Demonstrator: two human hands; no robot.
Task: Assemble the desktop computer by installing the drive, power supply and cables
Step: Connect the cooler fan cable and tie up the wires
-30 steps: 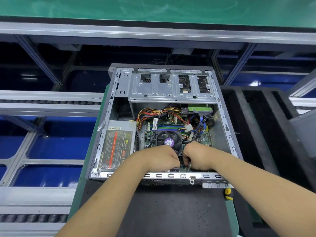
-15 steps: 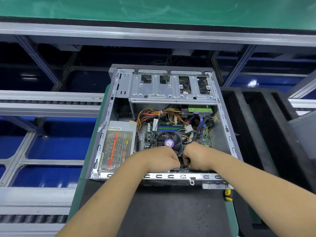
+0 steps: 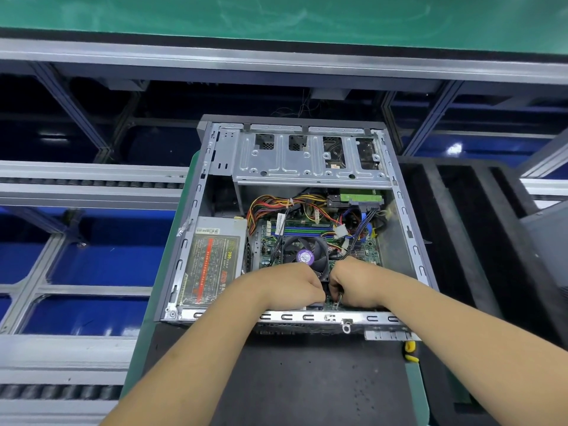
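Observation:
The open computer case (image 3: pixel 196 192) lies on its side on a black mat (image 3: pixel 307 379). Inside it at the left sits the power supply (image 3: pixel 212 262). A coloured wire bundle (image 3: pixel 276 204) runs from it over the motherboard (image 3: pixel 365 250). The metal drive cage (image 3: pixel 307 161) spans the far end, and a green-boarded drive (image 3: pixel 364 197) shows under its right side. My left hand (image 3: pixel 289 284) and my right hand (image 3: pixel 356 281) meet with curled fingers at the board's near edge, just below the CPU fan (image 3: pixel 304 253). They pinch the end of a black cable (image 3: pixel 361 229) that comes down from the drive. The fingertips hide the connector.
A black foam tray (image 3: pixel 461 226) with long slots stands right of the case. A yellow-handled tool (image 3: pixel 410 352) lies by the case's near right corner. Metal conveyor rails (image 3: pixel 76 189) run along the left, and a green-topped bench (image 3: pixel 276 20) crosses the back.

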